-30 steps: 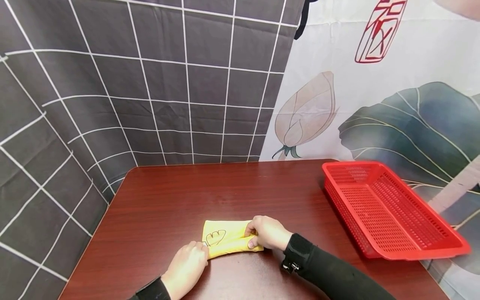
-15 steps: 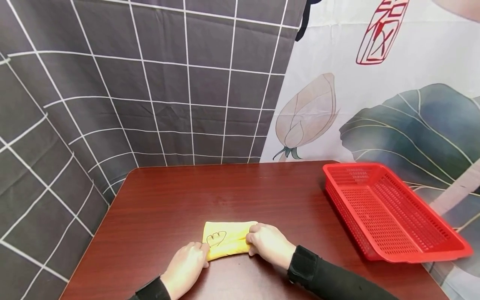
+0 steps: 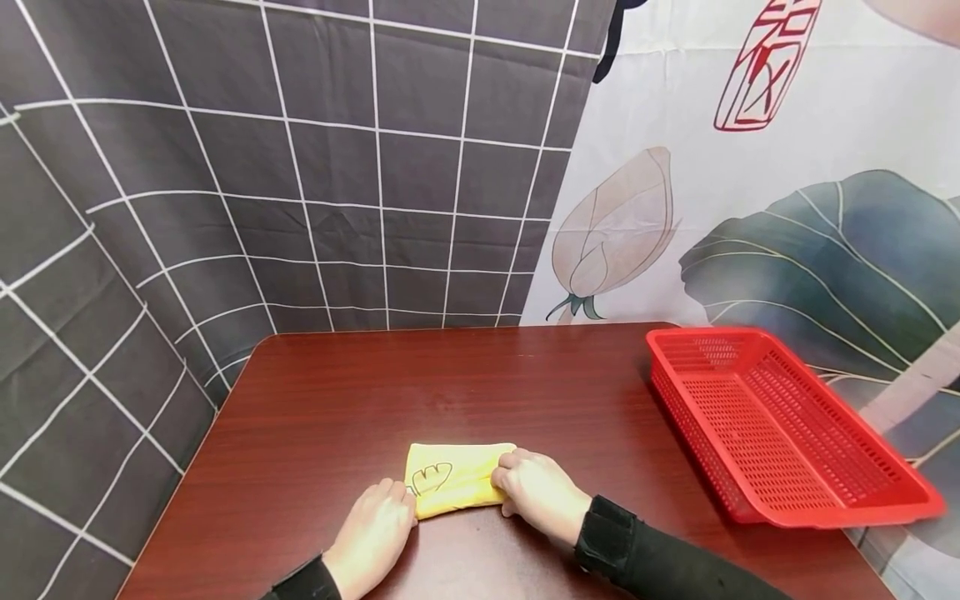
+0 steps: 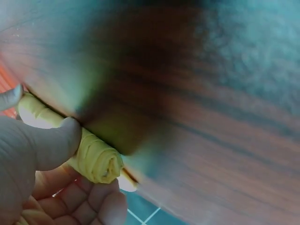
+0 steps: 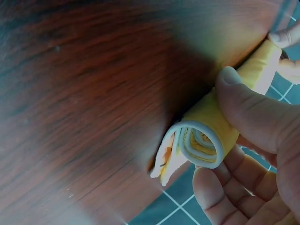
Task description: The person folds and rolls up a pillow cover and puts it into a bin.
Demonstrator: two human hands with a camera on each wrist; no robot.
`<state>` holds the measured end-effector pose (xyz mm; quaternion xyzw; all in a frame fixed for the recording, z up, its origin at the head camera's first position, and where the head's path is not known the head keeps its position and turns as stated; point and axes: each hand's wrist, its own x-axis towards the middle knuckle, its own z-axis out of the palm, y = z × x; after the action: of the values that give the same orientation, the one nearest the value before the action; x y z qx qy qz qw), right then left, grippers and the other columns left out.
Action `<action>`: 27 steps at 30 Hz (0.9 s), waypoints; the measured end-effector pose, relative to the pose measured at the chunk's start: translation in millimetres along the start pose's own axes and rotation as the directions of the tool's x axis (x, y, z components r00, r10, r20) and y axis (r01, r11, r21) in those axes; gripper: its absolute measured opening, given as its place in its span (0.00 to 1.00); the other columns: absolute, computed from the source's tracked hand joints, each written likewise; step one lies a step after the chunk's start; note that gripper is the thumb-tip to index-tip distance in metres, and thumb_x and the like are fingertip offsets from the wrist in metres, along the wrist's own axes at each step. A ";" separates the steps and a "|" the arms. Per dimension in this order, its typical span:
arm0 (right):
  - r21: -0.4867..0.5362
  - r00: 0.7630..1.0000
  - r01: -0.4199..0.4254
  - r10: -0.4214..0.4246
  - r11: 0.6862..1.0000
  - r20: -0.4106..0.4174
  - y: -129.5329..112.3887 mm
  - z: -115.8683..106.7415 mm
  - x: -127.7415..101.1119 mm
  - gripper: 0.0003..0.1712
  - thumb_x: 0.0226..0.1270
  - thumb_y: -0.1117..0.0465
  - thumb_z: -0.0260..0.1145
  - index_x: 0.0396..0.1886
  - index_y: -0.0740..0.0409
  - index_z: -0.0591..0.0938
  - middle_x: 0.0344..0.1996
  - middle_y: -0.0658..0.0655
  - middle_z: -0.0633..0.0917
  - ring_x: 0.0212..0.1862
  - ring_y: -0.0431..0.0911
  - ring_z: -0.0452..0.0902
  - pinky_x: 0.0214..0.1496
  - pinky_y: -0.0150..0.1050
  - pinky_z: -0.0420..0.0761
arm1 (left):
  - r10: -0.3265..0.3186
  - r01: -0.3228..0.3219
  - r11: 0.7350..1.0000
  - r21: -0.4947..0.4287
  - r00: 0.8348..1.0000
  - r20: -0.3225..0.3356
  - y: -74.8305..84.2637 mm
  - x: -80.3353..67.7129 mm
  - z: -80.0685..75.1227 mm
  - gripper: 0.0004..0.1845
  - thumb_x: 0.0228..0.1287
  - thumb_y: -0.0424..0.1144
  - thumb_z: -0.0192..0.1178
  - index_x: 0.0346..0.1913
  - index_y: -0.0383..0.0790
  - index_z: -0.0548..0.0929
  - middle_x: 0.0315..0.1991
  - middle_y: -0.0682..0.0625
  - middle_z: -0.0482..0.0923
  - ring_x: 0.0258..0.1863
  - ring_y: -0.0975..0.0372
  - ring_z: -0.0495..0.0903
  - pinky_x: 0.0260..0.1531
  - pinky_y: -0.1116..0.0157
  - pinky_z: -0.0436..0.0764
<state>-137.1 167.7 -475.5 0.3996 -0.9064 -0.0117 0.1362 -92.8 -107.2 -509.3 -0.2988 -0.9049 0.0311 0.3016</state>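
Note:
A yellow cloth [image 3: 454,467] with a dark line drawing lies on the table, its near side rolled up and its far part flat. My left hand [image 3: 373,533] holds the roll's left end. At the other end, my right hand [image 3: 544,497] grips it. In the left wrist view a thumb presses on the roll [image 4: 96,157], with fingers curled beneath. The right wrist view looks into the open end of the rolled cloth [image 5: 206,112], whose pale-edged layers spiral inward; thumb and fingers pinch it from both sides.
A red perforated plastic basket [image 3: 787,442] stands at the right of the brown wooden table [image 3: 360,383]. Behind the table hang a grey sheet with white grid lines [image 3: 322,158] and a white sheet with lotus prints [image 3: 615,225].
My right hand has shifted slightly and closed further round the roll's right end, covering more of it. The left hand stays at the left end. In the last half second hardly anything moves.

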 end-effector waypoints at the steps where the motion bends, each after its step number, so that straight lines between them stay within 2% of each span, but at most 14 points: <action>1: -0.005 1.000 -0.003 0.003 1.000 -0.001 -0.2 0.6 -0.2 0.24 0.36 0.55 0.87 0.22 0.46 0.76 0.24 0.43 0.73 0.30 0.39 0.70 0.36 0.34 0.77 | 0.012 -0.012 1.000 0.011 1.000 0.001 -0.3 -0.3 1.0 0.14 0.47 0.40 0.77 0.26 0.43 0.79 0.24 0.52 0.74 0.28 0.58 0.73 0.29 0.63 0.72; 4: -0.012 1.000 -0.013 0.013 1.000 -0.002 -1.1 2.5 -0.7 0.23 0.36 0.55 0.87 0.23 0.46 0.77 0.24 0.43 0.74 0.31 0.40 0.72 0.37 0.34 0.78 | 0.044 -0.044 0.999 0.029 0.999 0.007 -2.1 -0.4 2.7 0.09 0.53 0.38 0.71 0.29 0.43 0.79 0.25 0.52 0.74 0.28 0.58 0.72 0.30 0.63 0.70; 7: -0.009 1.000 -0.024 0.024 1.000 0.001 -2.6 4.4 -0.9 0.22 0.37 0.56 0.87 0.24 0.46 0.78 0.24 0.43 0.75 0.31 0.40 0.73 0.37 0.34 0.78 | 0.061 -0.061 0.998 0.000 0.997 0.050 -5.3 1.9 0.7 0.08 0.53 0.37 0.70 0.28 0.45 0.79 0.24 0.53 0.74 0.28 0.58 0.72 0.30 0.64 0.70; 9: -0.002 0.999 -0.033 0.033 0.999 0.004 -3.8 4.9 -1.0 0.22 0.37 0.56 0.87 0.24 0.46 0.79 0.24 0.43 0.75 0.31 0.40 0.73 0.37 0.34 0.78 | 0.062 -0.055 0.997 -0.062 0.992 0.111 -8.6 5.3 -2.8 0.11 0.49 0.38 0.74 0.26 0.46 0.79 0.22 0.54 0.75 0.27 0.59 0.73 0.30 0.64 0.70; 11: 0.005 0.999 -0.039 0.039 0.999 0.010 -5.1 4.8 -0.8 0.22 0.37 0.56 0.87 0.25 0.46 0.79 0.24 0.43 0.75 0.31 0.40 0.73 0.37 0.34 0.78 | 0.065 -0.033 0.988 -0.154 0.975 0.211 -13.1 10.7 -6.8 0.13 0.46 0.39 0.77 0.24 0.48 0.79 0.21 0.55 0.76 0.26 0.59 0.73 0.28 0.64 0.70; 13: 0.012 0.999 -0.042 0.042 0.999 0.017 -6.9 4.3 -0.4 0.22 0.37 0.56 0.87 0.24 0.46 0.79 0.23 0.43 0.75 0.31 0.39 0.73 0.37 0.34 0.78 | 0.088 -0.002 0.968 -0.252 0.941 0.328 -18.7 17.0 -10.9 0.14 0.45 0.40 0.78 0.22 0.49 0.78 0.19 0.56 0.76 0.23 0.61 0.72 0.26 0.64 0.70; 14: 0.018 0.999 -0.042 0.042 0.999 0.022 -7.9 4.1 -0.1 0.22 0.36 0.55 0.87 0.24 0.46 0.79 0.23 0.43 0.75 0.30 0.39 0.73 0.37 0.34 0.78 | 0.104 0.021 0.953 -0.302 0.914 0.392 -21.7 20.2 -12.7 0.15 0.46 0.40 0.78 0.21 0.50 0.77 0.19 0.57 0.75 0.22 0.62 0.70 0.25 0.64 0.69; 17: 0.031 0.998 -0.039 0.038 0.999 0.040 -11.2 3.6 0.4 0.22 0.36 0.55 0.87 0.24 0.45 0.79 0.22 0.42 0.75 0.29 0.38 0.72 0.37 0.34 0.78 | 0.153 0.102 0.909 -0.404 0.820 0.551 -30.2 29.1 -17.4 0.19 0.49 0.41 0.78 0.19 0.52 0.73 0.18 0.59 0.68 0.20 0.66 0.63 0.24 0.65 0.66; 20: 0.037 0.998 -0.040 0.038 0.998 0.054 -14.1 3.8 0.6 0.21 0.36 0.55 0.87 0.23 0.45 0.80 0.22 0.42 0.75 0.29 0.37 0.72 0.37 0.34 0.78 | 0.162 0.190 0.887 -0.420 0.726 0.669 -34.8 37.3 -19.7 0.23 0.53 0.42 0.77 0.18 0.51 0.70 0.18 0.60 0.60 0.20 0.67 0.58 0.24 0.66 0.62; 24: 0.025 0.998 -0.041 0.040 0.999 0.051 -16.2 4.3 0.3 0.20 0.37 0.55 0.86 0.23 0.45 0.79 0.22 0.41 0.76 0.29 0.37 0.73 0.38 0.34 0.78 | 0.106 0.224 0.918 -0.326 0.654 0.749 -34.7 49.3 -19.0 0.22 0.50 0.44 0.81 0.19 0.51 0.73 0.18 0.60 0.63 0.21 0.66 0.62 0.26 0.63 0.68; 27: 0.013 0.998 -0.035 0.035 0.999 0.044 -16.8 4.7 -0.2 0.20 0.37 0.54 0.86 0.23 0.45 0.79 0.22 0.41 0.77 0.29 0.38 0.74 0.38 0.34 0.79 | 0.037 0.260 0.931 -0.256 0.631 0.775 -33.8 55.6 -15.8 0.22 0.44 0.45 0.85 0.20 0.51 0.76 0.19 0.59 0.69 0.23 0.64 0.67 0.28 0.60 0.74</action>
<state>-126.0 156.0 -482.3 0.3843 -0.9161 -0.0118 0.1139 -137.1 -105.7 -459.1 -0.2473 -0.9541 -0.0225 -0.1674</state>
